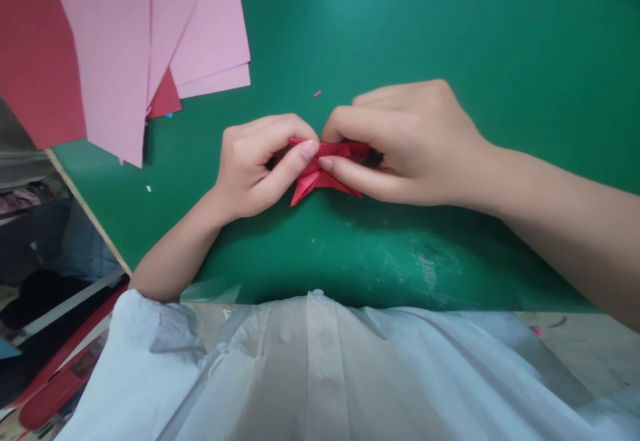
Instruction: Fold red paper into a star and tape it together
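A small folded red paper piece [320,177] lies between both hands on the green mat [400,41]. My left hand [257,164] pinches its left part with thumb and forefinger. My right hand [405,144] pinches its right part, thumb underneath and fingers on top. The thumbs almost touch above the paper. Pointed flaps stick out below toward me; the rest of the paper is hidden under the fingers.
A fan of pink paper sheets [150,27] over red sheets [35,61] lies at the far left of the mat. Tiny paper scraps [317,93] sit near the hands. The table's left edge [85,207] drops to clutter. A white shirt [320,374] fills the foreground.
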Motion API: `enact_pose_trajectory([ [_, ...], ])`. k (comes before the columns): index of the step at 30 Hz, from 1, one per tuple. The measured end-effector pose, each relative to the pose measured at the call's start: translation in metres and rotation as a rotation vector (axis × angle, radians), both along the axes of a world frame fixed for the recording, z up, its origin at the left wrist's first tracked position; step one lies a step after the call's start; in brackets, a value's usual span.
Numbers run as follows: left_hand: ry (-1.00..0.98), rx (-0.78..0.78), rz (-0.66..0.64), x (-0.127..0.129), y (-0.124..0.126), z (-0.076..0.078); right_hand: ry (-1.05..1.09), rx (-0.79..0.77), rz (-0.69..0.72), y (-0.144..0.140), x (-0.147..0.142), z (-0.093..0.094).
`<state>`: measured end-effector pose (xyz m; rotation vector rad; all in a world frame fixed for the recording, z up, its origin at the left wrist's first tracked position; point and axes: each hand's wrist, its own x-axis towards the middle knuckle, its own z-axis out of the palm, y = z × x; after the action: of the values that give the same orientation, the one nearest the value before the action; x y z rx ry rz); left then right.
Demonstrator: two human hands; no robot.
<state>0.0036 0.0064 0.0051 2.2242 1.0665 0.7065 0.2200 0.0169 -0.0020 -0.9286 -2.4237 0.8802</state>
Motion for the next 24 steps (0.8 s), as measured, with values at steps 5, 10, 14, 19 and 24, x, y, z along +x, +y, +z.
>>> enact_pose_trajectory([
  [5,-0.012,-0.012,0.006,-0.0003,-0.0003,-0.0002,0.0,-0.022,0.001,-0.0001,0.0002,-0.0001],
  [10,-0.029,-0.05,0.002,-0.0015,0.0001,-0.0008,-0.001,-0.023,0.003,-0.0001,-0.0001,-0.0004],
  [14,-0.023,-0.077,-0.003,-0.0021,-0.0001,-0.0007,-0.005,-0.009,0.003,-0.0002,-0.0001,0.0],
  [19,-0.061,-0.069,-0.018,-0.0016,-0.0002,-0.0012,-0.003,0.01,0.005,-0.0004,0.0002,-0.0005],
  [24,-0.077,-0.033,-0.019,-0.0008,-0.0002,-0.0012,0.007,0.016,0.005,-0.0002,0.0007,-0.0017],
])
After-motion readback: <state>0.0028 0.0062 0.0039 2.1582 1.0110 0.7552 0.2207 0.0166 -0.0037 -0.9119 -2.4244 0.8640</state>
